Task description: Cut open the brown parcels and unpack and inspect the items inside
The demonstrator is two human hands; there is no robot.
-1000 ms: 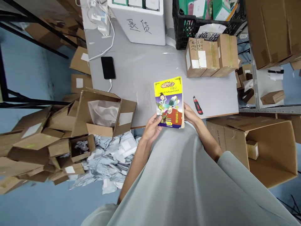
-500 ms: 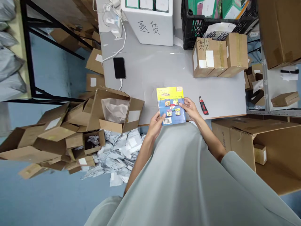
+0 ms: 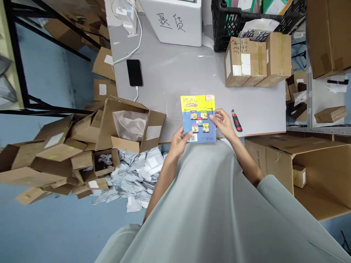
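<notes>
A thin yellow-and-blue book (image 3: pixel 199 119) is held between my two hands at the table's front edge. Small cover pictures and a barcode are on the side facing me. My left hand (image 3: pixel 178 143) grips its lower left corner, thumb on top over part of the barcode. On the right edge, my right hand (image 3: pixel 222 122) pinches it with the thumb on top; the fingers behind the book are partly hidden. A red-and-black utility knife (image 3: pixel 236 120) lies on the table (image 3: pixel 170 80) just right of my right hand.
An open carton (image 3: pixel 153 132) with a plastic bag inside stands left. A phone (image 3: pixel 134 73) charges behind it. At the back are a white bin (image 3: pixel 178 25), a black crate (image 3: pixel 226 27) and taped cardboard boxes (image 3: pixel 253 64). A large open box (image 3: pixel 270 157) sits at right.
The view has shifted slightly. The book is turned a little straighter and flatter toward me, still in both hands. The knife and boxes stay in place on the table.
</notes>
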